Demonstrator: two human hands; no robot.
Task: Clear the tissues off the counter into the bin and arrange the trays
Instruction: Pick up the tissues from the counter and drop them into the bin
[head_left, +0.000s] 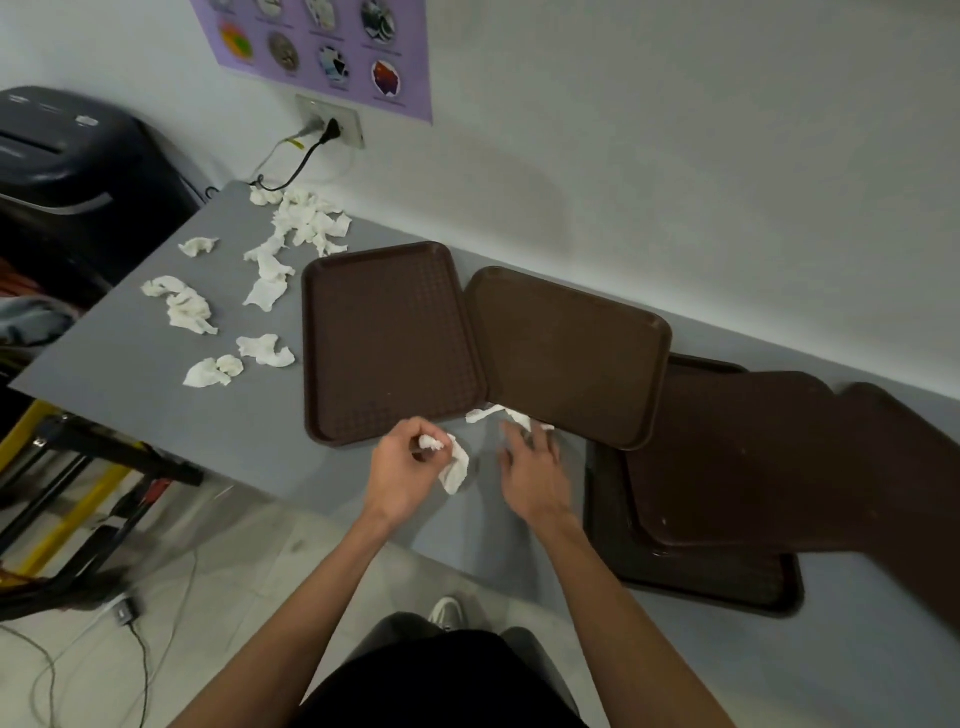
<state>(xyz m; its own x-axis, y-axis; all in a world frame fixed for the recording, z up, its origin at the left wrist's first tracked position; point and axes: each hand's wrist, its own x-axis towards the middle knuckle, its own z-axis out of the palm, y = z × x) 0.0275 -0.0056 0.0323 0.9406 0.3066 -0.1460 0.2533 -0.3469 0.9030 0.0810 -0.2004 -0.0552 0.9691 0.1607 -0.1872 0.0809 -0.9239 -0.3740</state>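
While tissues litter the counter (249, 415): gathering is the step in hand, and the trays (389, 338) wait.
Left hand (410, 467): fingers curled round a crumpled tissue (453, 464) near the counter's front edge.
Right hand (530, 467): fingers spread, holding nothing, at a flat tissue (491, 414) by the trays' near corners.
Next move: pinch that tissue, then collect the far-left pile (306, 223), likely for the black bin (78, 171).
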